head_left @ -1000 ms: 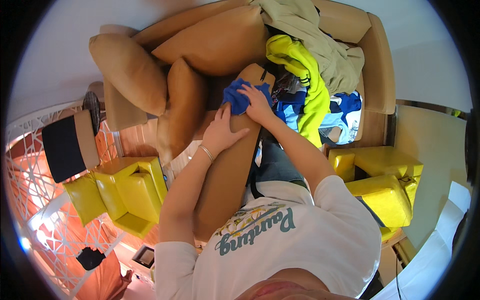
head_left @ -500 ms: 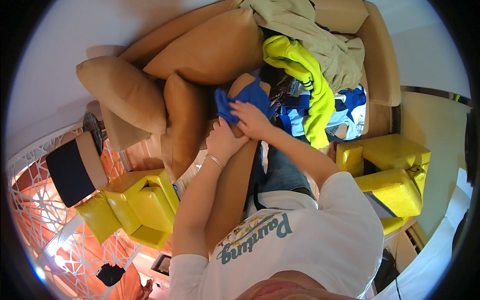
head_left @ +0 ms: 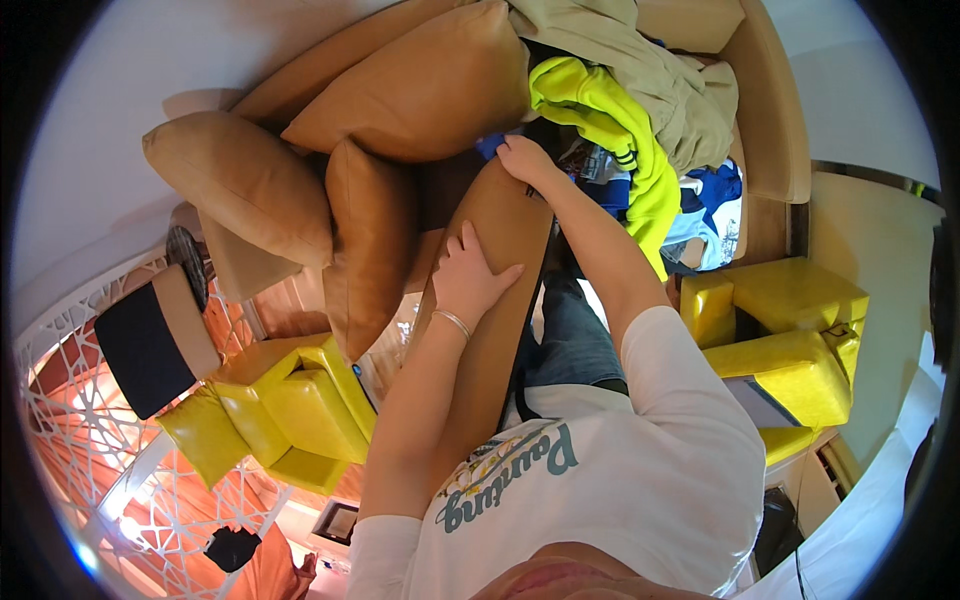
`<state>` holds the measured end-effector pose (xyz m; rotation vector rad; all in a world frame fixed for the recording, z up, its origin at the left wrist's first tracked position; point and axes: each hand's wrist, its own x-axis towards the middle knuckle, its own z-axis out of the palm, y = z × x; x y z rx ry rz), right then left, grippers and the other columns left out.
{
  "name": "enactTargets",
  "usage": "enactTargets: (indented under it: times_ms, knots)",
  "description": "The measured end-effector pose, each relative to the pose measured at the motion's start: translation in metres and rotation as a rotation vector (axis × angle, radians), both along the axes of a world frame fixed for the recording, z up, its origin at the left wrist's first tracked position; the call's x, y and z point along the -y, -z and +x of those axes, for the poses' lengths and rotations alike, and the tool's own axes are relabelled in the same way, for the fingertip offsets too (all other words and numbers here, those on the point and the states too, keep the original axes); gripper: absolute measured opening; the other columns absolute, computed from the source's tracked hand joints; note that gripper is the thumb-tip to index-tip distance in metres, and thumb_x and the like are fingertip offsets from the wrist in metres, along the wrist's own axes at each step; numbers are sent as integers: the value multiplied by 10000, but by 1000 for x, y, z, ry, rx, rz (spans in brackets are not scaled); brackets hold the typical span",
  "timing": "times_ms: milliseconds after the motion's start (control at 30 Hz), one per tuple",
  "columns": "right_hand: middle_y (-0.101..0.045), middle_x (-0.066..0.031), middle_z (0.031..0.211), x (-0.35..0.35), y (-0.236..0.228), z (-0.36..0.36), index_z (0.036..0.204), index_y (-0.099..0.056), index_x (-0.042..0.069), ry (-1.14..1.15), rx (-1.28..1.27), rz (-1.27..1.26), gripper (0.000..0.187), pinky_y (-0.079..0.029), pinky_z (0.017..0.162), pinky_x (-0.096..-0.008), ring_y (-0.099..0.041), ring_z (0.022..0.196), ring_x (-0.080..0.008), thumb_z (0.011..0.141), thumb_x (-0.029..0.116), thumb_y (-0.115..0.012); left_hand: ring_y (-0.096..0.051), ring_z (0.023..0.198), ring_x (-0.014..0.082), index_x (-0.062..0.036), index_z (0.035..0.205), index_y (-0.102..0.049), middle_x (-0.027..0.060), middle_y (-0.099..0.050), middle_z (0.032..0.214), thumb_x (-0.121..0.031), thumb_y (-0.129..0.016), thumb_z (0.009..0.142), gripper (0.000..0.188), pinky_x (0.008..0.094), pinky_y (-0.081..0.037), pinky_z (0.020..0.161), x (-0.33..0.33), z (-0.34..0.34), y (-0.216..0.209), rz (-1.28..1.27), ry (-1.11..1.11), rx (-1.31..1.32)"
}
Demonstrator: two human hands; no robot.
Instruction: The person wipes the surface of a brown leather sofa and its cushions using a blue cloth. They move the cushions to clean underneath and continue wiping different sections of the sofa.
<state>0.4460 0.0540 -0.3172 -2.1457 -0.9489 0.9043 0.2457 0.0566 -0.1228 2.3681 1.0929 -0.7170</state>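
Right hand (head_left: 527, 160) curled round blue cloth (head_left: 489, 147), far edge of brown upholstered panel (head_left: 505, 225). Left hand (head_left: 470, 282) rests mid-panel, fingers spread. Advise: flatten cloth, left palm steadying.

Panel (head_left: 504, 212) open beyond left fingers (head_left: 468, 234); cushions (head_left: 372, 235) crowd left.

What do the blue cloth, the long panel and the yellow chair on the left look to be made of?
Blue cloth: matte fabric, judging by its crumpled folds; the fibre is unclear. Long panel: smooth and low in sheen, perhaps leather or imitation leather, though its plain brown face leaves that open. Yellow chair: likely glossy leather or vinyl, given its bright highlights.
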Motion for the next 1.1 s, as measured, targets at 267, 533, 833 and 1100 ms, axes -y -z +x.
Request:
enactTargets:
  times_ms: [267, 533, 833, 1100]
  knots:
    - [-544, -90, 1444, 99, -70, -110, 1121, -680, 65, 20, 194, 478, 328, -387, 1056, -511, -471, 1323, -385, 805, 148, -640, -602, 1152, 441, -30, 1529, -278, 259, -509, 1376, -565, -788, 726, 1092, 469, -534, 938, -10, -11, 12, -33, -22, 60]
    - [-614, -218, 1307, 117, -45, -92, 1290, -594, 13, 259, 126, 490, 480, -424, 1073, -466, -558, 1244, -402, 817, -9, -515, -614, 1144, 425, -7, 1522, -282, 277, -522, 1358, -602, -785, 719, 1119, 448, -528, 949, -9, -1, 8, 6, 15, 76]
    - [-622, -247, 1271, 101, -16, -79, 1236, -609, -23, 486, 76, 535, 391, -460, 1043, -434, -586, 1191, -415, 860, -1, -504, -598, 1187, 411, 10, 1526, -267, 285, -514, 1369, -631, -760, 733, 1132, 437, -520, 964, -22, 6, 10, -44, -20, 67]
    - [-647, -258, 1132, 64, -2, -41, 1127, -631, -22, 547, 97, 403, 269, -495, 927, -476, -599, 1059, -459, 914, 79, -502, -605, 1157, 427, -9, 1528, -259, 283, -499, 1374, -617, -761, 734, 1118, 447, -527, 950, -30, 0, 13, -49, -20, 62]
